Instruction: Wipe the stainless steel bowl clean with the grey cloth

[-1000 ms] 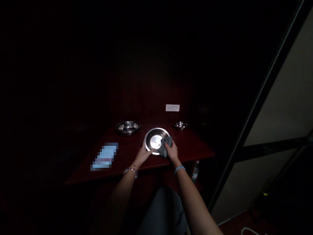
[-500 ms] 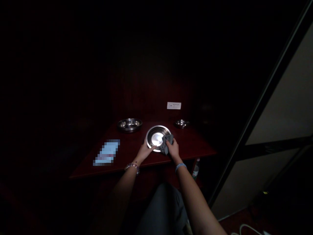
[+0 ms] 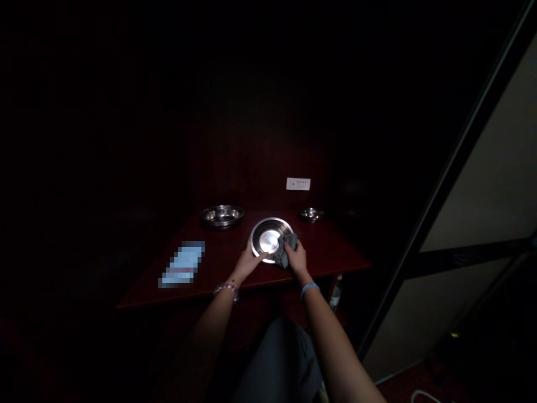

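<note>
A shiny steel bowl (image 3: 268, 239) is tilted toward me above the front part of the dark red table (image 3: 226, 263). My left hand (image 3: 248, 262) grips its lower left rim, thumb over the edge and the other fingers hidden beneath. In my right hand (image 3: 297, 258) is a bunched grey cloth (image 3: 285, 249), pressed over the bowl's lower right rim. The right fingers are partly covered by the cloth and the bowl. Whether the bowl's underside touches the table I cannot tell.
A wider steel basin (image 3: 222, 216) stands at the table's back left, a small steel dish (image 3: 311, 215) at the back right. A blurred pale blue item (image 3: 183, 265) lies on the left. Below the table's right edge is a bottle (image 3: 335, 294). A socket panel (image 3: 298, 184) is on the wall.
The whole view has shifted slightly, with things sitting a little lower. Both hands keep nearly the same grip on the bowl and the cloth.
</note>
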`<state>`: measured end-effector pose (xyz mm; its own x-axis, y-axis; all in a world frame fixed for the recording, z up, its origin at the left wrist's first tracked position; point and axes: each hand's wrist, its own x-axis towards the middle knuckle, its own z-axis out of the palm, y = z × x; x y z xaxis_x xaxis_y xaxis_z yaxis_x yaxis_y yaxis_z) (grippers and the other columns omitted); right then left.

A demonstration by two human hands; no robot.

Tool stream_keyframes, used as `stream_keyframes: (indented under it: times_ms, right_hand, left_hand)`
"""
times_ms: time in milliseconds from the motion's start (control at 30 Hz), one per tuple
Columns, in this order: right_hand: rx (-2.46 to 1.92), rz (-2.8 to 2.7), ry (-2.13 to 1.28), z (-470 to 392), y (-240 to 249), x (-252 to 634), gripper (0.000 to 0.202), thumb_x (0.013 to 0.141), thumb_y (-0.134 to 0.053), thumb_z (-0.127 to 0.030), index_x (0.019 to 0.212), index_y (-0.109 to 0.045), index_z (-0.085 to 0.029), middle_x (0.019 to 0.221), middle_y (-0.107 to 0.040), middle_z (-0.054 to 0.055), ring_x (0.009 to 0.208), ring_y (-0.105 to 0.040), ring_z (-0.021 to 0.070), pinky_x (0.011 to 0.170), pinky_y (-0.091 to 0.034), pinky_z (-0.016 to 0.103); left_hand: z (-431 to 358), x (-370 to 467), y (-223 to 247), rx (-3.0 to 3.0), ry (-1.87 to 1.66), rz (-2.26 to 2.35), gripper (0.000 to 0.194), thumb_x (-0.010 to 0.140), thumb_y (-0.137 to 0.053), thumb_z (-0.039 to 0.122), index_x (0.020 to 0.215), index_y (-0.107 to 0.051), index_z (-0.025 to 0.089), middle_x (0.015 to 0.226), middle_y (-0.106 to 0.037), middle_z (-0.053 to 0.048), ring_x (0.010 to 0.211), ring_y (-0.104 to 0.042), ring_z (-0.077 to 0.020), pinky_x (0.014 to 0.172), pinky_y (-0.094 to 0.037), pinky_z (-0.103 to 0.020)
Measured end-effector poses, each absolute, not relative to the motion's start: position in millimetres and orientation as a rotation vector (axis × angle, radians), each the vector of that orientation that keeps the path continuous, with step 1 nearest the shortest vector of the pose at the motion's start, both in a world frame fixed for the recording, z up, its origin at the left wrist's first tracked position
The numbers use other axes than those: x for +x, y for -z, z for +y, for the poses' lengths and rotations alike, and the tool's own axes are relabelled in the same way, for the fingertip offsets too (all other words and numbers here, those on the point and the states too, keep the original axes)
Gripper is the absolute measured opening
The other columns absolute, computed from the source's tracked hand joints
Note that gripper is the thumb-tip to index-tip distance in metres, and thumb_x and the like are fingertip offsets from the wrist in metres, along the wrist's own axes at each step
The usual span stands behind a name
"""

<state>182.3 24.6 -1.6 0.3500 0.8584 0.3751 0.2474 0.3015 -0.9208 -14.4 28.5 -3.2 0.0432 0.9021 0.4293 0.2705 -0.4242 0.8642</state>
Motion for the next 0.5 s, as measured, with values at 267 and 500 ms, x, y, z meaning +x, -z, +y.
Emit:
stream_keyframes:
  times_ms: [267,500]
  right_hand:
    - [-1.237,-1.186,-0.565,24.7,2.8,181.9,0.030,0.084,-0.067,-0.038,0.109,-0.070,-0.021,0.108,-0.078,0.009,0.099,-0.073,0.0242,0.089,-0.054,0.031]
    - [-1.219,-1.192,-0.577,27.9,4.9,182.9,0.031,0.084,-0.067,-0.038,0.110,-0.070,-0.021,0.110,-0.078,0.010,0.102,-0.072,0.0246,0.091,-0.053,0.032]
  left_hand:
    - [27.0,-13.9,1.6,1.734,-1.397,1.196,0.091,0.077,-0.074,0.038,0.155,-0.034,0.016,0.139,-0.066,-0.016,0.131,-0.061,-0.0286,0.116,-0.042,-0.042]
    - [30.3,-14.6,4.6,1.746,-1.407,1.179,0.089,0.078,-0.074,0.041,0.154,-0.035,0.015,0.142,-0.063,-0.016,0.134,-0.059,-0.0292,0.117,-0.041,-0.042]
